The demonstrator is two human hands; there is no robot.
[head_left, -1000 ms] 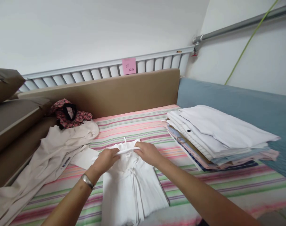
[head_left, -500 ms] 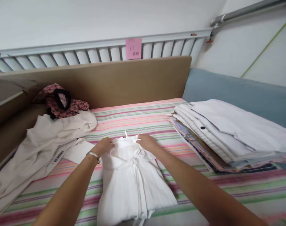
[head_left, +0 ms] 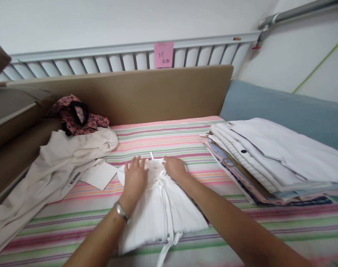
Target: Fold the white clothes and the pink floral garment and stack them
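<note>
A white garment with long ties (head_left: 153,218) lies front up on the striped sheet, its narrow top end away from me and the ties trailing toward me. My left hand (head_left: 137,178) rests on its upper left part, fingers stretched out and somewhat spread. At the upper right edge, my right hand (head_left: 174,168) grips the cloth with its fingers curled in. A thin white strap stands up from the top edge between the two hands.
A stack of folded clothes (head_left: 291,148) lies at right by a blue padded side (head_left: 282,105). At left are a crumpled cream garment (head_left: 63,159), a white card (head_left: 100,174) and a floral garment (head_left: 95,122). A brown board (head_left: 169,96) stands along the back before a radiator (head_left: 102,65).
My left hand has let go of the upper left edge and moved right onto the cloth, its fingers now extended. The garment's lower end lies farther from me; my right hand keeps its hold.
</note>
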